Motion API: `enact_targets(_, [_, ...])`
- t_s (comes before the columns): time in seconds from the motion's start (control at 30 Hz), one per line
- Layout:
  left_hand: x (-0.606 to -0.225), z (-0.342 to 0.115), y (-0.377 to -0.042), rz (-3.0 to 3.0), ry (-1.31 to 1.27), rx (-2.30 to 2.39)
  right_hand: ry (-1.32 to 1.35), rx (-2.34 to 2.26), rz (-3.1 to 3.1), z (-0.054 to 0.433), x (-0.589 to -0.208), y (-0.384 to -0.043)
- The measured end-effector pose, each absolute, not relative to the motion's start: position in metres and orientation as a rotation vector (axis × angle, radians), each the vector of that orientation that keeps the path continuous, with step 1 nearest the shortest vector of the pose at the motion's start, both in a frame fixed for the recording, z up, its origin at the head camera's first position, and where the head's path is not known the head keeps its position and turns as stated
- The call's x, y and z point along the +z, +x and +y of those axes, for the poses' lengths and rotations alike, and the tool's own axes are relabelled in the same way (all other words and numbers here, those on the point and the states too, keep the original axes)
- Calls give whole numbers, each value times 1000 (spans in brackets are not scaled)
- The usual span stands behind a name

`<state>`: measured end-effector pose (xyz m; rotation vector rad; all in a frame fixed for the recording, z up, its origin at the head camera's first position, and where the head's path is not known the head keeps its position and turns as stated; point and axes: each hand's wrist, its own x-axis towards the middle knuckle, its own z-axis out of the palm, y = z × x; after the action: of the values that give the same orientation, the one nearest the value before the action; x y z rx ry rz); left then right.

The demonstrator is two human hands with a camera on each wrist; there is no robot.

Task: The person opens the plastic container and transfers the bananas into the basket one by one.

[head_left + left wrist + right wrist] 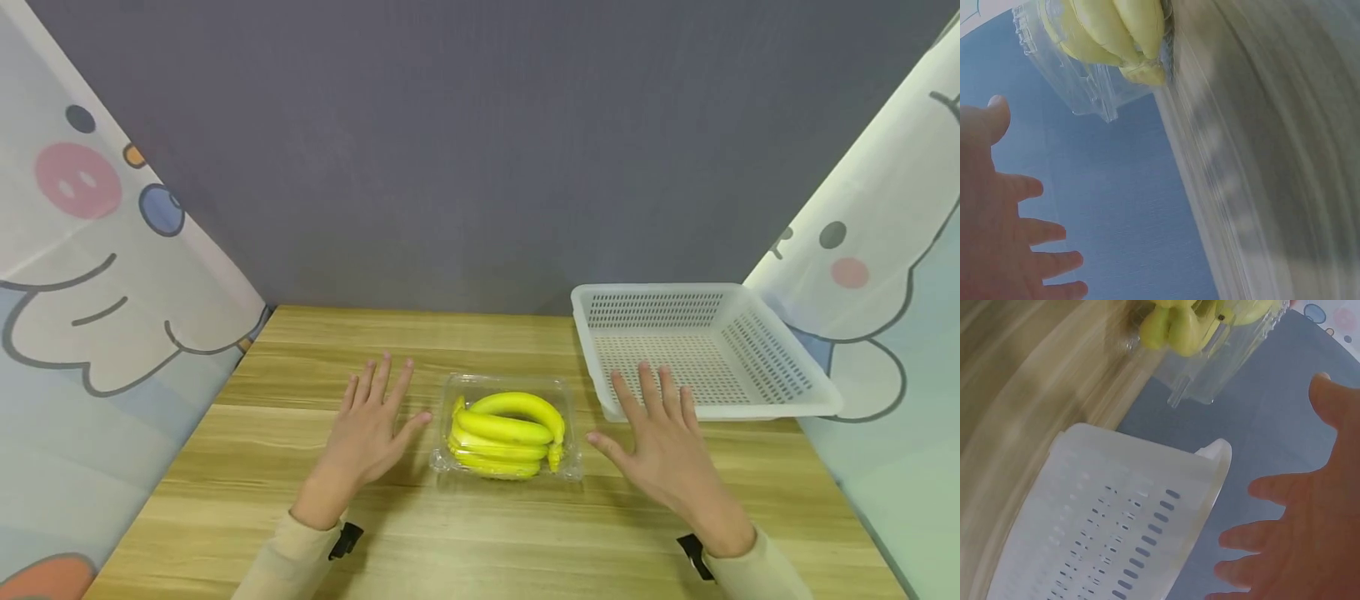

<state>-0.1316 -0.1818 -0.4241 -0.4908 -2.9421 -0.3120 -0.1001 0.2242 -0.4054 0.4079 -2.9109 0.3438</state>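
Observation:
A bunch of yellow bananas (pixel 504 433) lies inside a clear plastic clamshell box (pixel 467 385) on the wooden table. To the left of the box, my left hand (pixel 365 437) is spread flat with its fingers apart, holding nothing. On the other side my right hand (pixel 663 454) is spread the same way, its fingertips overlapping the near rim of a white plastic basket (pixel 783 410) in the head view. Both wrist views show the clamshell box (pixel 1094 94) beyond the thumbs, with a gap between box and hand.
The perforated basket stands at the table's back right, its inside showing only the slotted floor and walls. Behind the wooden table (pixel 465 550) rises a dark grey panel (pixel 450 150). Cartoon-print curtains (pixel 150 275) flank it on the left and right.

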Motion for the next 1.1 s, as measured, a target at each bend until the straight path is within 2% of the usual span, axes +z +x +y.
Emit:
enact_targets(0.33, [-428,-181,-125,-2829,-587,-406,465,470,-2863,221,-408,-94])
enact_targets(0.57, [-433,-175,-119,-2754,-673,-633,508,560,-2814,219,-411,-88])
enact_targets(1.1, [-433,-165,-105,-2684,-722,-841,610,715,-2705,206,-415,-81])
